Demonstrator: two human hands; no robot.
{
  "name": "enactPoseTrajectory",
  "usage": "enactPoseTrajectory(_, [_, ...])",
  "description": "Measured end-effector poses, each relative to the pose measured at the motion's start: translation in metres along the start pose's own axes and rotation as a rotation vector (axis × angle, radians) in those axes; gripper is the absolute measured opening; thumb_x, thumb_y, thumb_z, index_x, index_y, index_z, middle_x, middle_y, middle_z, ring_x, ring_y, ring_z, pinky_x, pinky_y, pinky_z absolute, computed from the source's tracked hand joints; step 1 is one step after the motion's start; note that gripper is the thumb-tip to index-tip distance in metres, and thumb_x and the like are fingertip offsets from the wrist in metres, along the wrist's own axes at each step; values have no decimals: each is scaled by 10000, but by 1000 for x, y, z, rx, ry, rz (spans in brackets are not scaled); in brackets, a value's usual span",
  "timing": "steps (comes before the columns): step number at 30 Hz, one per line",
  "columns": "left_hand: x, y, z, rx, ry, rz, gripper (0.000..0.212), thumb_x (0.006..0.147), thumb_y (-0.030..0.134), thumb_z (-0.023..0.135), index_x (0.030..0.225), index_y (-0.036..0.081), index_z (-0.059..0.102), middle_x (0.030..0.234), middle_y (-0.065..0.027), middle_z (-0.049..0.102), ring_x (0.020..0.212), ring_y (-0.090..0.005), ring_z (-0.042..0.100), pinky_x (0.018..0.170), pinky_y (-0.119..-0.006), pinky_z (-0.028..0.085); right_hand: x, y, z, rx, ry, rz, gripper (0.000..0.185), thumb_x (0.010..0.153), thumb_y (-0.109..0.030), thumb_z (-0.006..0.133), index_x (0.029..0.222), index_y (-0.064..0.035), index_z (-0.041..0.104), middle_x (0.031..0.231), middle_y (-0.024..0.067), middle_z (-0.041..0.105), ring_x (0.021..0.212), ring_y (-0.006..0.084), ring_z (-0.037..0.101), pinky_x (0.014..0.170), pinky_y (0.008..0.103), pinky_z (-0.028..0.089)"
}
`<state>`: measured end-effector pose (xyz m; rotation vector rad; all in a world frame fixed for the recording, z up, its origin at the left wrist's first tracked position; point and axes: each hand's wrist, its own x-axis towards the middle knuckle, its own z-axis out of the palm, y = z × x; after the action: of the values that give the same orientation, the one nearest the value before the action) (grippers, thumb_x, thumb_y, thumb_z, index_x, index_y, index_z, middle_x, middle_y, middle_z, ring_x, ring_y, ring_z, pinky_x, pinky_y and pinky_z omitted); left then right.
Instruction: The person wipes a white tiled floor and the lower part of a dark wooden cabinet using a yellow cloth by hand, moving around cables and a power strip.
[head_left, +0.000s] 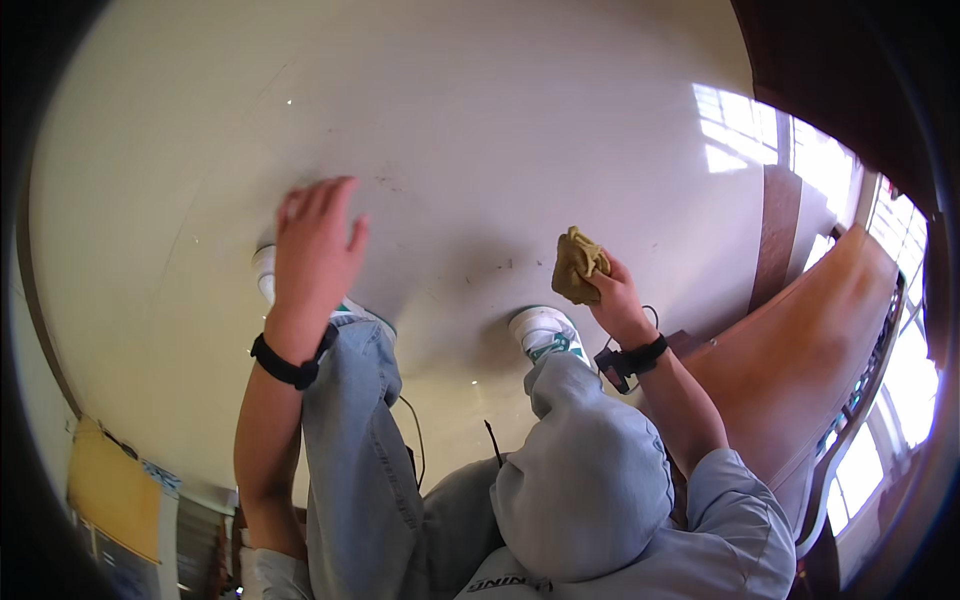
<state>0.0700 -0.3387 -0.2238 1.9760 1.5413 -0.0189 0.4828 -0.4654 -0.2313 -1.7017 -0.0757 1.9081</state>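
Note:
My right hand (621, 300) grips a folded olive-yellow cloth (576, 268), thumb on top, above the pale floor (480, 150) and just beyond a white-and-green sneaker (546, 330). Over the floor on the other side is my left hand (315, 232), back upward, thumb apart from the fingers, with nothing visible in it. It partly covers the other sneaker (264, 270). A black band (289, 364) circles the left wrist. The right wrist carries a black strap (646, 355) with a small dark device. Small dark specks (504, 264) lie on the floor between the hands.
A brown upholstered panel (787, 352) with a metal frame rises close on the right, before bright windows (862, 472). Dark fabric (832, 67) hangs at the upper right. A thin cable (421, 442) runs by my legs. A yellowish panel (112, 487) is at lower left.

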Motion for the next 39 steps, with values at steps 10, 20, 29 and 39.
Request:
enactPoseTrajectory(10, [15, 175, 69, -612, -920, 257, 180, 1019, 219, 630, 1082, 60, 688, 988, -111, 746, 944, -321, 712, 824, -433, 552, -51, 34, -34, -297, 413, -144, 270, 1020, -17, 646, 1282, 45, 673, 1068, 26, 735, 954, 95, 676, 839, 264, 555])
enactPoseTrajectory(20, [21, 242, 127, -638, -839, 22, 340, 1020, 319, 737, 918, 13, 628, 741, -53, 659, 692, -142, 607, 669, -324, 513, -76, 42, -35, 302, 240, -133, 341, 1054, -27, 599, 1384, 58, 609, 1286, 114, 713, 1137, 176, 694, 986, 330, 568])
enactPoseTrajectory(29, [27, 232, 138, -727, -981, 8, 250, 1103, 235, 550, 1048, 21, 667, 842, -71, 710, 772, -171, 670, 744, -338, 535, -74, 54, -50, 515, 248, -144, 304, 1058, -23, 589, 1353, 46, 608, 1271, 121, 706, 1134, 207, 700, 992, 365, 578])
enactPoseTrajectory(39, [34, 230, 137, -635, -847, 122, 286, 1069, 316, 577, 1012, 49, 663, 855, -132, 721, 795, -350, 691, 731, -447, 533, -69, 41, -48, 417, 221, -87, 353, 1042, 13, 584, 1391, 62, 591, 1309, 131, 701, 1156, 210, 702, 1002, 352, 576])
